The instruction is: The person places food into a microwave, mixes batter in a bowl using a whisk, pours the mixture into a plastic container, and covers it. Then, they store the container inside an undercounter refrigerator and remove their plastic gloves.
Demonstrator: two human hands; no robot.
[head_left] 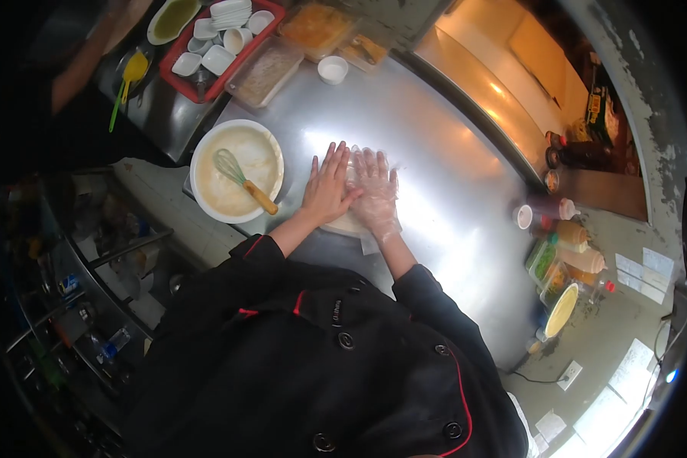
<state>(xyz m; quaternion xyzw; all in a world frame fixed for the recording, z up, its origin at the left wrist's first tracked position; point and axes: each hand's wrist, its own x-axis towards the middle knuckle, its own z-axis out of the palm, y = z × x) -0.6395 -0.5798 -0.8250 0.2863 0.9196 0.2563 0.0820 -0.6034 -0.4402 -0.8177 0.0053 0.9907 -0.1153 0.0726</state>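
My left hand (327, 185) is bare and lies flat, its fingers stretched forward and its thumb reaching over toward the right hand. Beside it my right hand (374, 195), in a clear plastic glove, is also flat with its fingers a little apart. Both palms rest on a flat, pale, dough-like sheet (346, 224) on the steel counter (450, 221). Most of that sheet is hidden, so its exact kind cannot be told. Left of my hands stands a white bowl (198, 179) of creamy batter (233, 202), with a wooden-handled whisk (258, 195) leaning in it.
Along the back are a red tray (177, 79) of white ramekins (237, 40), clear food containers (263, 72) and a small white cup (333, 69). Sauce bottles (580, 246) line the right side. Another person's arm (84, 69) is at upper left, near a yellow spoon (135, 69).
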